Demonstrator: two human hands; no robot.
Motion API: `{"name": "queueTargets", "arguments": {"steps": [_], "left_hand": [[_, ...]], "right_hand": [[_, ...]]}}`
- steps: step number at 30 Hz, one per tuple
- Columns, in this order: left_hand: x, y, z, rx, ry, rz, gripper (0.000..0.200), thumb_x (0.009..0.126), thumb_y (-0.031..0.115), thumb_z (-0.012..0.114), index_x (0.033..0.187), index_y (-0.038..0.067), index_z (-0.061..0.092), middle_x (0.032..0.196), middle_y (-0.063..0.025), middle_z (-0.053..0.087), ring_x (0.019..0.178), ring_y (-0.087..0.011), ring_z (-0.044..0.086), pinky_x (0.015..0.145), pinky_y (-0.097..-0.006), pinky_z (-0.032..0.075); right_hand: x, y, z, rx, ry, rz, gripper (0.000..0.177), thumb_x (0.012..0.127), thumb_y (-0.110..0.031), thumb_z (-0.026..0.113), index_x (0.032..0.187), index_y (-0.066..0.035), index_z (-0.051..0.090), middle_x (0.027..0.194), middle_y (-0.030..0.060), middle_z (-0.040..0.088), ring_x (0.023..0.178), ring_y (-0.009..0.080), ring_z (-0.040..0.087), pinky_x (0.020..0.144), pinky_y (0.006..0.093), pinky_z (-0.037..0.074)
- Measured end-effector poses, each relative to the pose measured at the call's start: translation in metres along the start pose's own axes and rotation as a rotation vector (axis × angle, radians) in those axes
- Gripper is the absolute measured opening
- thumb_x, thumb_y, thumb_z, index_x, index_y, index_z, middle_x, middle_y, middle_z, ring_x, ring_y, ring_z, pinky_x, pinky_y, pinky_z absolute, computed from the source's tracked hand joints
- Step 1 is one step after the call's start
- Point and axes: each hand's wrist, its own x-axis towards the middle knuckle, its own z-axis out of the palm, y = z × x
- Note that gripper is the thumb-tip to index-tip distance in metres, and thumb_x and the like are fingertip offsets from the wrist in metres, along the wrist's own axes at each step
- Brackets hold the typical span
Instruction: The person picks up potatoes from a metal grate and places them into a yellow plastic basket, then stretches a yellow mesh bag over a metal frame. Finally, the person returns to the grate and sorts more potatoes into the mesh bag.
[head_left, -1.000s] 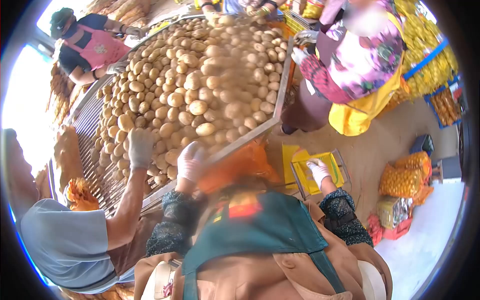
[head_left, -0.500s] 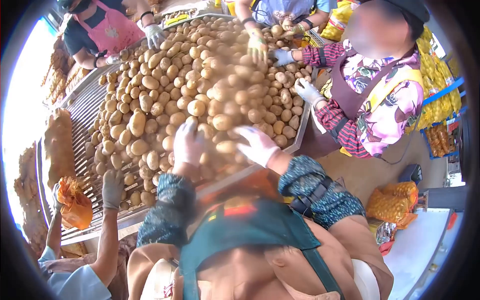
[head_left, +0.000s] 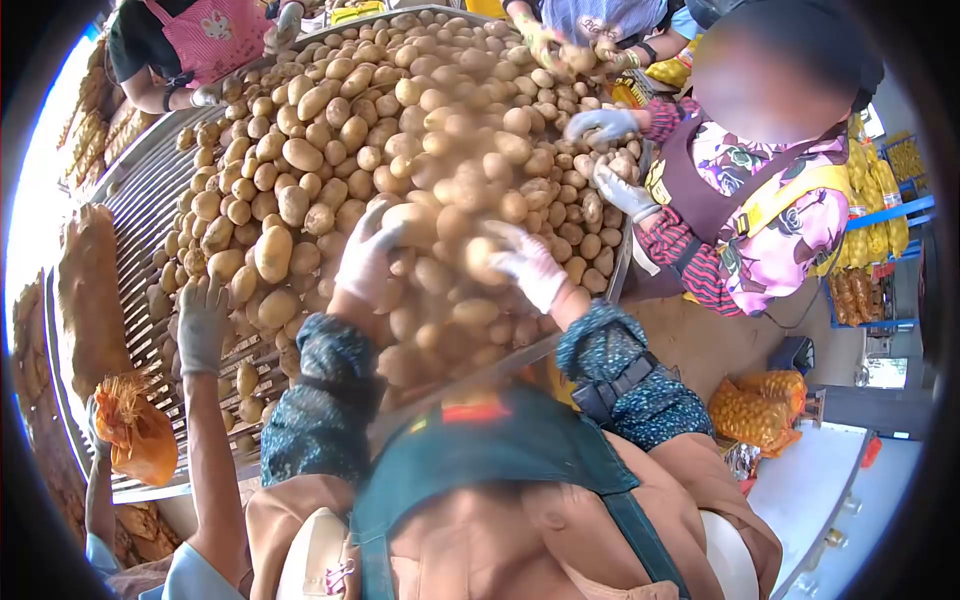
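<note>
Potatoes (head_left: 290, 205) lie heaped over a slatted metal table (head_left: 143, 222). My left hand (head_left: 368, 258), in a pale glove, has its fingers curved round a large potato (head_left: 409, 225) near the middle of the heap. To its right, my right hand (head_left: 532, 268), gloved too, holds a potato (head_left: 484, 259) between thumb and fingers. A blurred smear over the middle of the view softens the potatoes between my hands.
A co-worker's gloved hand (head_left: 203, 325) rests at the left, near an orange net bag (head_left: 143, 445). Two gloved hands of another person (head_left: 765, 190) reach in from the right. More people stand behind the table. Filled sacks (head_left: 757, 410) lie at the right.
Both my hands have moved up and onto potatoes. The co-worker's hand at the left has reached farther up. Across the table, a gloved hand has drawn back from the heap.
</note>
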Motion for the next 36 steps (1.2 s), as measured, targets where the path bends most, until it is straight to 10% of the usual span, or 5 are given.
{"name": "queueTargets", "arguments": {"steps": [3, 5, 12, 21, 36], "left_hand": [[-0.013, -0.011, -0.006, -0.438, -0.116, -0.036, 0.041, 0.094, 0.029, 0.060, 0.130, 0.010, 0.054, 0.117, -0.0051, 0.064, 0.108, -0.0169, 0.059, 0.092, -0.0327, 0.049], [-0.007, -0.039, -0.035, 0.588, -0.024, 0.300, 0.037, 0.096, 0.036, 0.053, 0.127, 0.015, 0.056, 0.121, -0.0030, 0.064, 0.114, -0.0182, 0.056, 0.102, -0.0366, 0.043], [-0.002, -0.092, -0.072, 0.768, 0.058, 0.380, 0.044, 0.089, 0.041, 0.064, 0.120, 0.011, 0.059, 0.124, -0.0133, 0.060, 0.112, -0.0334, 0.056, 0.098, -0.0565, 0.048], [-0.041, -0.015, -0.032, -0.901, 0.266, -0.271, 0.039, 0.087, 0.031, 0.062, 0.118, 0.008, 0.061, 0.121, -0.0159, 0.062, 0.104, -0.0362, 0.061, 0.085, -0.0560, 0.051], [-0.046, -0.033, 0.000, -0.558, 0.243, -0.112, 0.043, 0.085, 0.021, 0.069, 0.124, 0.003, 0.061, 0.109, -0.0124, 0.066, 0.095, -0.0314, 0.066, 0.086, -0.0502, 0.056]], "right_hand": [[0.015, 0.017, -0.012, 0.593, -0.060, 0.102, 0.045, 0.091, -0.015, 0.063, 0.135, -0.007, 0.056, 0.110, 0.0110, 0.067, 0.103, 0.0184, 0.065, 0.086, 0.0343, 0.056], [0.034, 0.030, -0.013, 0.431, -0.019, -0.011, 0.043, 0.092, -0.017, 0.063, 0.132, -0.006, 0.056, 0.106, 0.0092, 0.069, 0.101, 0.0173, 0.066, 0.083, 0.0334, 0.056], [0.070, -0.054, 0.038, -1.616, 0.129, -0.168, 0.053, 0.090, -0.024, 0.053, 0.142, -0.018, 0.045, 0.110, 0.0132, 0.069, 0.101, 0.0290, 0.067, 0.082, 0.0426, 0.054], [0.093, -0.020, 0.076, -1.937, -0.056, -0.046, 0.036, 0.090, -0.017, 0.058, 0.126, -0.014, 0.058, 0.118, 0.0125, 0.063, 0.102, 0.0292, 0.068, 0.082, 0.0434, 0.055], [-0.028, -0.018, 0.031, 0.845, -0.323, 0.233, 0.064, 0.093, -0.041, 0.069, 0.137, 0.001, 0.048, 0.119, 0.0200, 0.063, 0.095, 0.0266, 0.067, 0.074, 0.0381, 0.061]]}}
